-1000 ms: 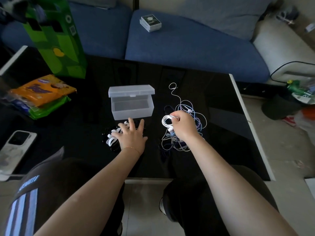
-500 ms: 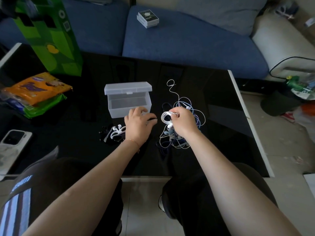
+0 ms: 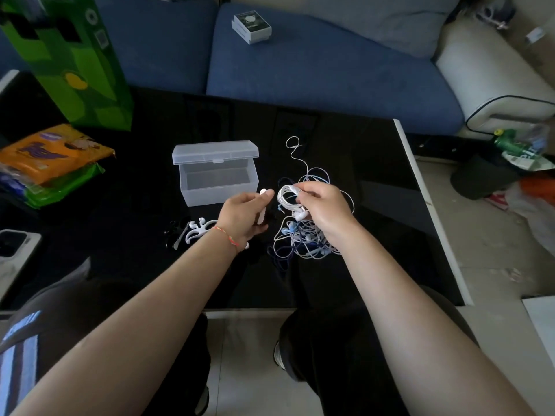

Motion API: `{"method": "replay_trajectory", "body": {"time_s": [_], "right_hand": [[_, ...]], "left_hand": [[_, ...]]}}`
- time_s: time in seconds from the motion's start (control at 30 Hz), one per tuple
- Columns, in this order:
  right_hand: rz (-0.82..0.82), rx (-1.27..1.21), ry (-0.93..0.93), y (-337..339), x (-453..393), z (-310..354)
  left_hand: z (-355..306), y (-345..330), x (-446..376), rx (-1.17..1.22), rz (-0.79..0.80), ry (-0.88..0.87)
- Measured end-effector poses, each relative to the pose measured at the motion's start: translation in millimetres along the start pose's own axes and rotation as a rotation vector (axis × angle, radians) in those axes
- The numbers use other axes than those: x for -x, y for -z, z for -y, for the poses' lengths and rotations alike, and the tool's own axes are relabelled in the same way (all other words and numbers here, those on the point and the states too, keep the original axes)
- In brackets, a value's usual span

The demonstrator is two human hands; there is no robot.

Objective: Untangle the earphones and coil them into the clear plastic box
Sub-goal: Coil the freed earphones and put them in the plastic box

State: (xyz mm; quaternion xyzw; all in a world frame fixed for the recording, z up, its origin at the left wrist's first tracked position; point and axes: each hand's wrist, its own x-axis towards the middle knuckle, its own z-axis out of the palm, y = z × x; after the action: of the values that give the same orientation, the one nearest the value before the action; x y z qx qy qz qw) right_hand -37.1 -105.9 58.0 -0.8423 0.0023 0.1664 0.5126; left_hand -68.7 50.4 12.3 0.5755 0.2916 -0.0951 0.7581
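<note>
White cord is bunching in my right hand point(image 3: 322, 210), whose grip is closing around a small coil of earphone wire point(image 3: 286, 199) at centre frame. It could spring loose, since trailing strands are still snagging the tangled earphones point(image 3: 306, 238) below. My left hand point(image 3: 244, 216) is pinching a white clip point(image 3: 262, 205). The clear plastic box point(image 3: 217, 178) is sitting open just upper left, on the black tabletop point(image 3: 360, 265).

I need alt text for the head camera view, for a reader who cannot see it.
Two bare hands work above a black table: the right hand grips a coiled white earphone cable over a tangled pile of earphones, and the left hand holds a small white piece. An open clear plastic box stands just behind, empty.
</note>
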Motion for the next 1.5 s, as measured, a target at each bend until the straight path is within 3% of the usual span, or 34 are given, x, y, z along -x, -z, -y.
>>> {"method": "replay_trajectory", "body": {"time_s": [0.17, 0.3, 0.37, 0.57, 0.73, 0.97, 1.2, 1.5], "right_hand": [[0.080, -0.167, -0.033, -1.4, 4.6, 3.6], [0.052, -0.249, -0.063, -0.8, 0.8, 3.6], [0.035, -0.274, -0.079, -0.8, -1.5, 2.6], [0.073, -0.361, -0.114, -1.5, 0.2, 4.0], [0.137, -0.403, -0.147, -8.5, 0.9, 3.9], [0.179, -0.540, -0.198, -5.9, 0.3, 6.1], [0.158, -0.630, -0.198, -9.1, 2.5, 8.1], [0.087, -0.686, -0.187, -8.9, -1.8, 5.0]], "left_hand": [[-1.2, -4.9, -3.7, 0.113, 0.165, 0.087], [-9.2, -3.1, 0.1, 0.319, 0.235, 0.090], [-10.8, -1.2, 1.5, 0.264, 0.286, 0.054], [-4.4, 0.8, -1.8, 0.147, 0.145, 0.123], [-3.9, -4.7, 2.3, 0.008, 0.187, 0.139], [2.4, -9.1, 6.4, 0.145, 0.088, -0.016], [6.3, -13.3, 6.8, -0.014, 0.028, -0.124], [3.3, -14.1, 8.0, 0.224, 0.205, -0.019]]}}
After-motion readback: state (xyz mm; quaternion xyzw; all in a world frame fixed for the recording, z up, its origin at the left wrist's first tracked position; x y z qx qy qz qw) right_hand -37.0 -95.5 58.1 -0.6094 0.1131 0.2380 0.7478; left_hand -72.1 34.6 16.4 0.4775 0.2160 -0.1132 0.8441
